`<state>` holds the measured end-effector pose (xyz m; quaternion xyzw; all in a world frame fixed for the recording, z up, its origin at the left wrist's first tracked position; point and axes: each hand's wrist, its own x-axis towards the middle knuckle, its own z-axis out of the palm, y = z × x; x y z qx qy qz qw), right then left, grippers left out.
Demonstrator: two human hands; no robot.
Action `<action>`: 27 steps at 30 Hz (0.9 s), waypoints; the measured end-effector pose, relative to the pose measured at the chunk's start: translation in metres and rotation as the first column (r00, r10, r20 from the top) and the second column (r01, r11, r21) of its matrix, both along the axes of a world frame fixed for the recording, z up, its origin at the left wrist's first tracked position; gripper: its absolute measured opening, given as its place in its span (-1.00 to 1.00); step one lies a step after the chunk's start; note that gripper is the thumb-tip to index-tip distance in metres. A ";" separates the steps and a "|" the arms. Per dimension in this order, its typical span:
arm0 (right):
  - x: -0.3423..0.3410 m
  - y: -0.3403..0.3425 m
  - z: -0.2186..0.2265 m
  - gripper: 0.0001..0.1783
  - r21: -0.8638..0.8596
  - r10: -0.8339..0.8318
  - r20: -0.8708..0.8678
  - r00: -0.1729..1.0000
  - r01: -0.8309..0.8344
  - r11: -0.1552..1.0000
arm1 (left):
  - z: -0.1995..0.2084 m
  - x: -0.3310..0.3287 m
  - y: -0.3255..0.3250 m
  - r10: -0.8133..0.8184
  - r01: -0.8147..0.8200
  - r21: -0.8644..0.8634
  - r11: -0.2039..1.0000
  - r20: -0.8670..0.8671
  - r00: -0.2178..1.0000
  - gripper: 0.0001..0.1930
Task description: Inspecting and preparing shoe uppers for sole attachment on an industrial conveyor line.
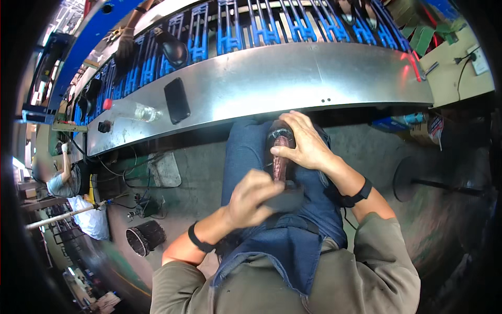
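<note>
A dark, glossy shoe lies in my lap on the blue apron, its toe pointing away from me. Its opening shows a reddish-brown patterned inside. My right hand is closed on the shoe's front, fingers over the toe side and thumb at the opening. Over the heel end, my left hand is curled and blurred by motion; whatever its fingers hold, if anything, is hidden. A dark, blurred shape sits beside it at the heel. Both wrists wear black bands.
Across the front runs a metal ledge with a black phone and a clear bottle. Behind it, blue racks carry dark shoes. A co-worker's gloved hand is far left. A black bucket stands on the floor.
</note>
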<state>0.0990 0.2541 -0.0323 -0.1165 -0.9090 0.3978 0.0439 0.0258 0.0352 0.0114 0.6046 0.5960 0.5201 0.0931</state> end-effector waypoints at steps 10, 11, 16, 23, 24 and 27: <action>0.027 -0.023 0.008 -0.50 -0.636 -0.349 -0.116 0.930 0.201 0.745 | -0.017 -0.039 0.056 0.412 -0.221 -0.472 0.854 0.351 0.841 -0.50; 0.022 -0.023 0.008 -0.49 -0.613 -0.365 -0.096 0.926 0.234 0.755 | -0.018 -0.042 0.059 0.418 -0.180 -0.502 0.846 0.415 0.808 -0.51; 0.013 -0.014 0.002 -0.53 -0.560 -0.338 -0.145 0.930 0.205 0.803 | -0.020 -0.051 0.068 0.392 -0.113 -0.534 0.838 0.445 0.805 -0.58; 0.008 -0.001 -0.003 -0.46 -0.509 -0.376 -0.035 0.926 0.307 0.804 | -0.016 -0.071 0.090 0.229 -0.138 -0.633 0.762 0.064 0.971 -0.52; 0.004 0.004 -0.001 -0.43 -0.490 -0.396 -0.039 0.917 0.328 0.808 | -0.018 -0.074 0.092 0.243 -0.129 -0.611 0.781 0.107 0.964 -0.50; 0.002 0.013 -0.008 -0.33 -0.573 -0.391 -0.004 0.920 0.318 0.755 | -0.022 -0.074 0.092 0.258 -0.062 -0.564 0.824 0.275 0.926 -0.51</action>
